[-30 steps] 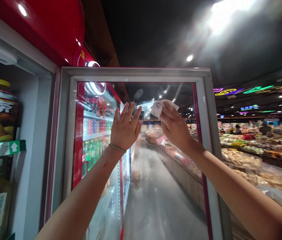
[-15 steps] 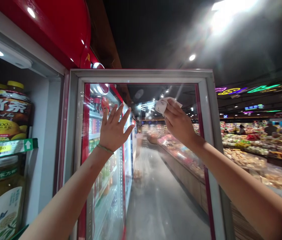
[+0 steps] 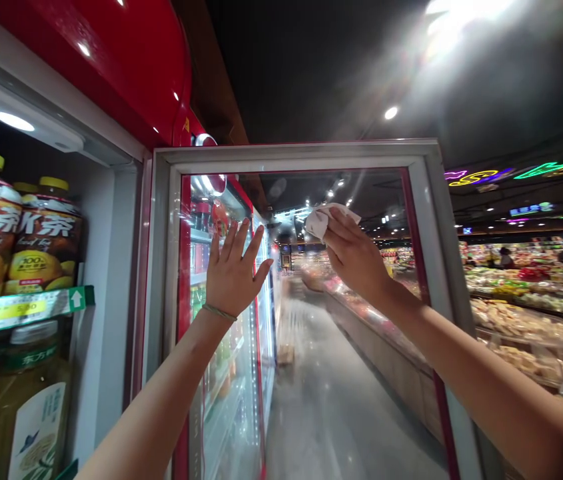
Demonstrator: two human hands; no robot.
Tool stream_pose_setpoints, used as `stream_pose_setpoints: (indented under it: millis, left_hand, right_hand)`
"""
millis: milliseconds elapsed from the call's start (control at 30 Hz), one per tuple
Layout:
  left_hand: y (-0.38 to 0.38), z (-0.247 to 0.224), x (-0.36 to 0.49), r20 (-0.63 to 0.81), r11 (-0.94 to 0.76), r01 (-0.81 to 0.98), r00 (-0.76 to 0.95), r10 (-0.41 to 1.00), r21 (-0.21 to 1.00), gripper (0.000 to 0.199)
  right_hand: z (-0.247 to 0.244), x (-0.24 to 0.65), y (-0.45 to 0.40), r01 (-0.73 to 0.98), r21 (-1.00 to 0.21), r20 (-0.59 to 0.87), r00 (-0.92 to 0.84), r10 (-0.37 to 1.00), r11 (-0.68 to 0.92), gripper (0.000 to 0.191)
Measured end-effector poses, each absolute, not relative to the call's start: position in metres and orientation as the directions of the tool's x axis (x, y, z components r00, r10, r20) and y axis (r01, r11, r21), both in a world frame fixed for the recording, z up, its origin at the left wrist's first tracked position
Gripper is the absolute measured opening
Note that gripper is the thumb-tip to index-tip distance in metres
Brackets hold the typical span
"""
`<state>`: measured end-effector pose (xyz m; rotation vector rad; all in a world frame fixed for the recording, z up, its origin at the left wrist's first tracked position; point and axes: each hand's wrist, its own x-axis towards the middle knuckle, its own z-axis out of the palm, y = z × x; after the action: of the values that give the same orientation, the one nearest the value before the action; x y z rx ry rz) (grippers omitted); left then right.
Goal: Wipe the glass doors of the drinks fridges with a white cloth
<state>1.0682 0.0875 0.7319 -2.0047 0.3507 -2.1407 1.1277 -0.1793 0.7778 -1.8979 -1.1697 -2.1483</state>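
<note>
Under a dark ceiling (image 3: 321,73), an open glass door (image 3: 306,333) stands mid-frame. The right hand (image 3: 356,257) grips the white wipe (image 3: 317,223) at upper centre; this should be light, limp and easily creased, best held bunched under flat fingers. The left hand (image 3: 234,273), fingers spread, lies left of centre, glass contact unclear; the rigid door frame (image 3: 301,159) borders both hands, with bottles (image 3: 44,243) at the left edge.

Green-edged shelf (image 3: 26,312): 3 yellow-capped bottles (image 3: 44,233) upright, 1 mostly hidden.

The right hand (image 3: 358,257) partly hides the cloth (image 3: 317,223); the door (image 3: 296,157) is cut off below.
</note>
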Motion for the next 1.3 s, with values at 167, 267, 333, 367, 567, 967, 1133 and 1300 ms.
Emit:
stream_pose_setpoints:
  millis: [167,267,333,367,567,967,1133,1300]
  left_hand:
    - [0.089,0.732,1.07,0.949,-0.951,-0.018,-0.082,-0.305,-0.307,0.062]
    - [0.089,0.732,1.071,0.952,-0.953,-0.045,-0.084,-0.294,-0.299,0.062]
    - [0.089,0.731,1.072,0.953,-0.953,-0.059,-0.085,-0.291,-0.296,0.063]
    - [0.089,0.731,1.072,0.953,-0.953,-0.061,-0.083,-0.291,-0.296,0.063]
    - [0.089,0.731,1.073,0.953,-0.952,-0.056,-0.067,-0.296,-0.299,0.063]
    - [0.089,0.731,1.073,0.953,-0.954,-0.022,-0.05,-0.297,-0.299,0.063]
    - [0.089,0.731,1.073,0.952,-0.953,-0.03,-0.062,-0.299,-0.301,0.063]
    - [0.089,0.731,1.072,0.951,-0.952,-0.048,-0.076,-0.3,-0.304,0.063]
  right_hand:
    - [0.782,1.131,-0.176,0.493,0.443,0.896,-0.264,0.356,-0.749,0.056]
    - [0.777,1.132,-0.173,0.507,0.471,0.882,-0.246,0.402,-0.722,0.058]
    - [0.774,1.133,-0.172,0.514,0.519,0.852,-0.244,0.464,-0.683,0.061]
    - [0.773,1.134,-0.172,0.515,0.526,0.847,-0.252,0.467,-0.677,0.062]
    - [0.775,1.14,-0.17,0.519,0.492,0.87,-0.274,0.41,-0.699,0.054]
    - [0.779,1.138,-0.162,0.503,0.572,0.817,-0.278,0.506,-0.648,0.055]
    - [0.779,1.137,-0.159,0.516,0.5,0.866,-0.297,0.402,-0.696,0.054]
    - [0.78,1.133,-0.158,0.515,0.585,0.802,-0.254,0.541,-0.626,0.056]
